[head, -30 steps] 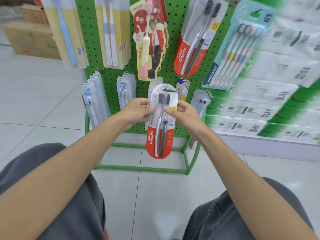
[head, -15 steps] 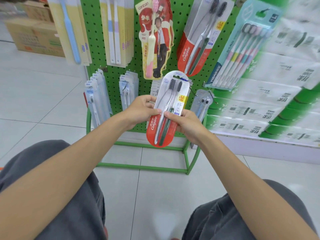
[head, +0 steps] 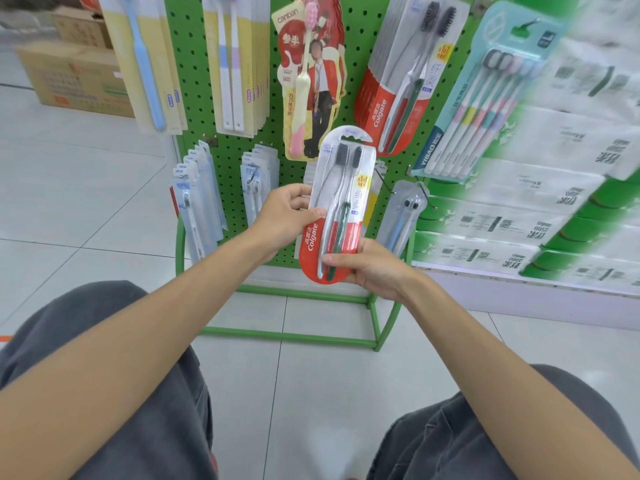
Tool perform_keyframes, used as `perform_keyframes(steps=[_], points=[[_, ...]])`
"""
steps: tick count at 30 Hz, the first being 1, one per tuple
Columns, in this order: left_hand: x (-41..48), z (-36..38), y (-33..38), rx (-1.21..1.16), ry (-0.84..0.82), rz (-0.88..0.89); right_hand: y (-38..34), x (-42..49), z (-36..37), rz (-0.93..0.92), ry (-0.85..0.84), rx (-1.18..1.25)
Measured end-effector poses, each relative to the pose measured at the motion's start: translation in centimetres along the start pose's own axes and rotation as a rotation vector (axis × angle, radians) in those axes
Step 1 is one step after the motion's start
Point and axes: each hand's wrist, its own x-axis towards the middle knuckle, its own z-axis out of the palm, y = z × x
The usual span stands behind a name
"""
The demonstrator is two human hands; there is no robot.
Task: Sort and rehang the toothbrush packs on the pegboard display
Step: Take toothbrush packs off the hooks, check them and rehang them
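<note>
A red and clear Colgate two-brush pack (head: 341, 188) is held upright in front of the green pegboard (head: 360, 26). My left hand (head: 287, 216) grips its left edge at mid height, thumb across the front. My right hand (head: 370, 268) holds the pack's rounded bottom end from the right, thumb on the front. The pack's hang hole at the top sits just below a matching stack of Colgate packs (head: 405, 81) hanging on the board. An empty metal peg (head: 386, 181) sticks out right of the held pack.
Other packs hang on the board: a blue brush pack (head: 145, 60), white twin brushes (head: 235, 64), a Canban pack (head: 308, 84), a Yibao multipack (head: 481, 98), small clear packs (head: 197, 195) and a small pack (head: 403, 209). Tissue packs (head: 540, 188) are stacked right. Cardboard boxes (head: 76, 77) sit far left.
Both hands have raised the Colgate pack up the board, toward the matching stack. My right hand slid from the pack's upper edge down to its bottom end.
</note>
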Motion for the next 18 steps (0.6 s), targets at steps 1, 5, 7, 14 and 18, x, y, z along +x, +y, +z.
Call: perform_keyframes(steps=[1, 5, 7, 14, 18], points=[[0.0, 0.0, -0.1, 0.002, -0.003, -0.002, 0.2, 0.0, 0.0, 0.004, -0.009, -0.041], [0.0, 0.4, -0.6, 0.094, -0.022, -0.013, 0.8, -0.2, 0.3, -0.094, 0.139, -0.249], [-0.1, 0.7, -0.5, 0.113, -0.045, -0.008, 1.4, -0.4, 0.7, -0.204, 0.298, -0.536], [-0.1, 2.3, -0.7, -0.136, -0.054, -0.128, 2.9, -0.5, 1.4, -0.384, 0.271, -0.872], [-0.2, 2.2, -0.5, -0.103, -0.041, -0.124, 2.2, -1.0, 1.5, -0.169, 0.113, -0.289]])
